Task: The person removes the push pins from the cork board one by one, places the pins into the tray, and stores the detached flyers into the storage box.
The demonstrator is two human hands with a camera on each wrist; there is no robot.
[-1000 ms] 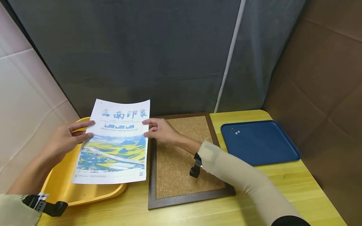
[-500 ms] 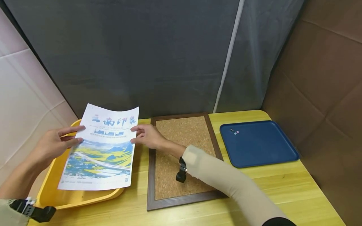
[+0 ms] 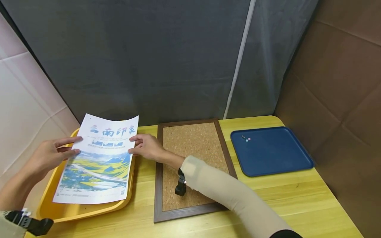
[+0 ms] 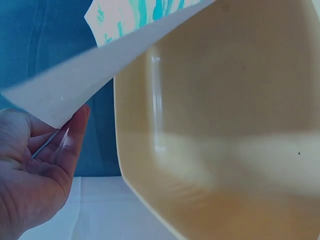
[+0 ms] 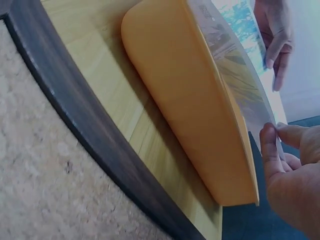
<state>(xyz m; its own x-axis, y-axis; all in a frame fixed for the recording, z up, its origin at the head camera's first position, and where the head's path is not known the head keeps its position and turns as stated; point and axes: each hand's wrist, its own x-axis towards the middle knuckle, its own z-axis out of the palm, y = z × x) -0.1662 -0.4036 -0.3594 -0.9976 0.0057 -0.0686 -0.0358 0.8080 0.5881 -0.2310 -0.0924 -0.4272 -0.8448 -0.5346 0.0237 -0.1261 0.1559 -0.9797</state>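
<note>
Head view, left to right: left hand (image 3: 49, 155) pinched the left edge of the printed poster (image 3: 96, 162), thumb on top, fingers under. Poster was held above the yellow tray (image 3: 86, 208), its top edge curling up, bottom part low over the tray. Right hand (image 3: 147, 147) pinched the poster's right edge, thumb over, fingers beneath; right wrist view showed the same pinch on the sheet (image 5: 235, 75), tray just below. Both hands clamped on paper. Next to the tray a framed cork board (image 3: 190, 165) lay flat on the wooden table (image 3: 297, 201), right forearm crossing it. Far right, a blue tray (image 3: 272, 152) held small pins (image 3: 247, 138) near its back corner.
</note>
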